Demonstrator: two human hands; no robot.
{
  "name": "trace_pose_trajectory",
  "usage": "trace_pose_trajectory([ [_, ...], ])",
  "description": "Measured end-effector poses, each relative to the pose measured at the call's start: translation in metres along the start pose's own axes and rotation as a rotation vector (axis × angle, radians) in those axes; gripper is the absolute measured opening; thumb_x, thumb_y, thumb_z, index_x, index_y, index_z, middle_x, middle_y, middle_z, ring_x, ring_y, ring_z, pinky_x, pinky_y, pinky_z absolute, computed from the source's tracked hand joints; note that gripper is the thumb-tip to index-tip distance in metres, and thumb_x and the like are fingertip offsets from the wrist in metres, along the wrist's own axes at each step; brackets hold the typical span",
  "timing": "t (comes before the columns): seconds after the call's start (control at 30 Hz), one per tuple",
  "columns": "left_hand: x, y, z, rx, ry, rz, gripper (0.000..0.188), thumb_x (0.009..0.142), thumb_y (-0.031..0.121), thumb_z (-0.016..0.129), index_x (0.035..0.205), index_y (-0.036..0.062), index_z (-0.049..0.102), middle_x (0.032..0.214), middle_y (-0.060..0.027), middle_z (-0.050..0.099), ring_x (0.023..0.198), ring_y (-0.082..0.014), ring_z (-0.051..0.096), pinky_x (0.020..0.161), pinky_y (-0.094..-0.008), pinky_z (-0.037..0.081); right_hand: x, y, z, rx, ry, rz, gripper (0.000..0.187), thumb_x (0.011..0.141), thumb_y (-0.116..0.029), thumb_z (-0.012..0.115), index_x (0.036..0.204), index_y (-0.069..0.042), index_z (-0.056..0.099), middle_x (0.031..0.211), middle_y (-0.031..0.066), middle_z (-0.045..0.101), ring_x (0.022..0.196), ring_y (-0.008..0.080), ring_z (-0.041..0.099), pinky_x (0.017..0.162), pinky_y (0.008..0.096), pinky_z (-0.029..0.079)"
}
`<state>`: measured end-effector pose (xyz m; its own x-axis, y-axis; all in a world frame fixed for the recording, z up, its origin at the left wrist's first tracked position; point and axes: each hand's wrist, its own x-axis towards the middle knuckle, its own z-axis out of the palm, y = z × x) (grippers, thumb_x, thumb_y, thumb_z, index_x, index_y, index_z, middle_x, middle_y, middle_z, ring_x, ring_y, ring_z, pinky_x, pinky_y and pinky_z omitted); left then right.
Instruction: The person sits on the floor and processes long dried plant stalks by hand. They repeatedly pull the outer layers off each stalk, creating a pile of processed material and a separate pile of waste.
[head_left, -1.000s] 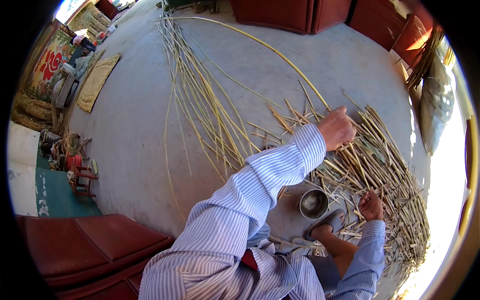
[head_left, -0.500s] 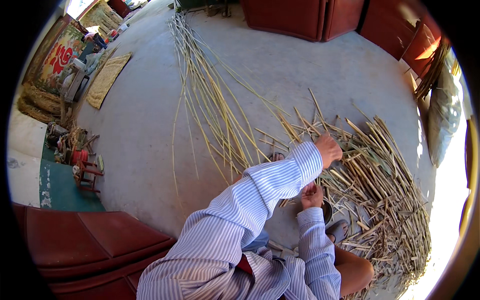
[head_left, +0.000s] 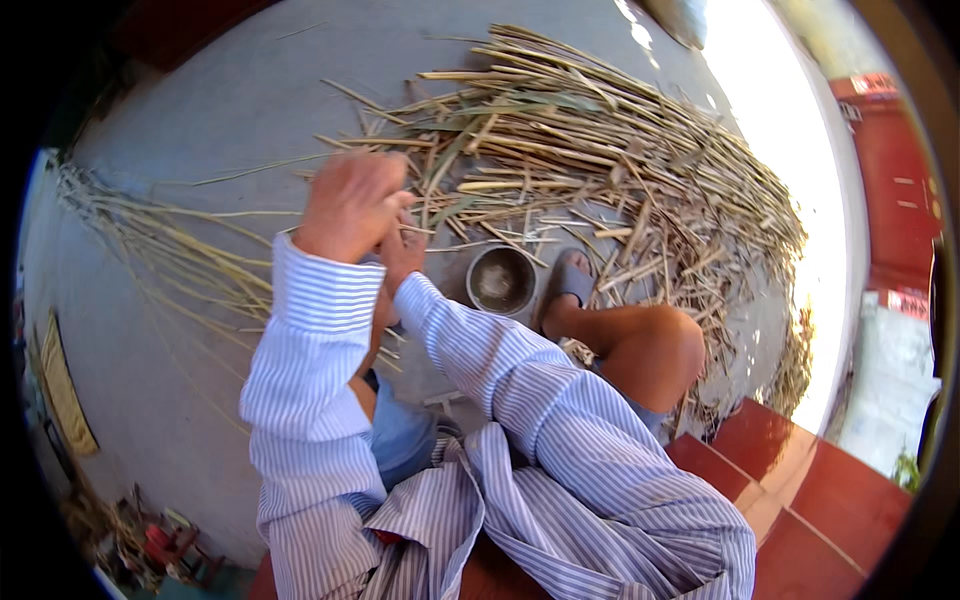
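Note:
My left hand (head_left: 350, 205) is raised in front of me, its fingers curled in and blurred by motion. Just below and right of it, my right hand (head_left: 403, 250) is closed, partly covered by the left one. A thin pale sliver pokes out beside the right fingers; whatever else they grip is hidden. One slender green stalk (head_left: 250, 172) runs up close to my left hand, and I cannot tell whether it is held. A round metal bowl (head_left: 501, 280) with a dull, wet-looking inside stands on the floor right of my right hand.
Beyond the bowl spreads a big heap of dry cut stalks (head_left: 620, 130) with loose husks. Long thin stalks (head_left: 190, 235) fan out at left. My sandalled foot (head_left: 570, 280) is beside the bowl. Red tiles (head_left: 790, 490) lie at lower right, a straw mat (head_left: 66, 385) far left.
The view has swung to the right, so the stalk heap and bowl now sit ahead. My hands have come together, the left one now over part of the right.

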<state>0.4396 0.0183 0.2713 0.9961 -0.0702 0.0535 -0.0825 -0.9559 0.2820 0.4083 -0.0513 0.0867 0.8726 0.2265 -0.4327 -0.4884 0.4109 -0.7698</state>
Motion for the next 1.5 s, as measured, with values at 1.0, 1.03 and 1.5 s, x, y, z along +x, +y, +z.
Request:
trace_pose_trajectory([
  [1.0, 0.023, 0.041, 0.013, -0.007, -0.25, 0.05, 0.026, 0.078, 0.022, 0.066, 0.093, 0.0014, 0.061, 0.087, -0.0156, 0.06, 0.087, -0.0341, 0.054, 0.078, -0.0428, 0.039, 0.18, -0.166, -0.32, -2.068, -0.043, 0.281, 0.03, 0.083, -0.011, 0.056, 0.11, -0.008, 0.067, 0.115, 0.0191, 0.064, 0.109, 0.0354, 0.062, 0.092, 0.0463, 0.048],
  [1.03, 0.03, 0.049, 0.012, -0.042, -0.259, 0.06, 0.025, 0.078, 0.02, 0.065, 0.093, -0.0002, 0.06, 0.086, -0.0161, 0.058, 0.086, -0.0346, 0.053, 0.078, -0.0424, 0.038, 0.182, -0.174, -0.353, -2.134, -0.057, 0.249, 0.031, 0.083, -0.01, 0.055, 0.111, -0.01, 0.068, 0.114, 0.0177, 0.064, 0.111, 0.0327, 0.061, 0.094, 0.0459, 0.045],
  [1.5, 0.069, 0.082, 0.031, 0.036, -0.475, -0.096, 0.032, 0.078, 0.015, 0.065, 0.103, -0.0043, 0.058, 0.098, -0.0195, 0.058, 0.093, -0.0368, 0.052, 0.083, -0.0432, 0.039, 0.213, -0.264, -0.525, -1.9, 0.448, -0.256, 0.039, 0.09, -0.045, 0.055, 0.099, -0.008, 0.062, 0.097, 0.0177, 0.065, 0.093, 0.0369, 0.063, 0.077, 0.0475, 0.051],
])
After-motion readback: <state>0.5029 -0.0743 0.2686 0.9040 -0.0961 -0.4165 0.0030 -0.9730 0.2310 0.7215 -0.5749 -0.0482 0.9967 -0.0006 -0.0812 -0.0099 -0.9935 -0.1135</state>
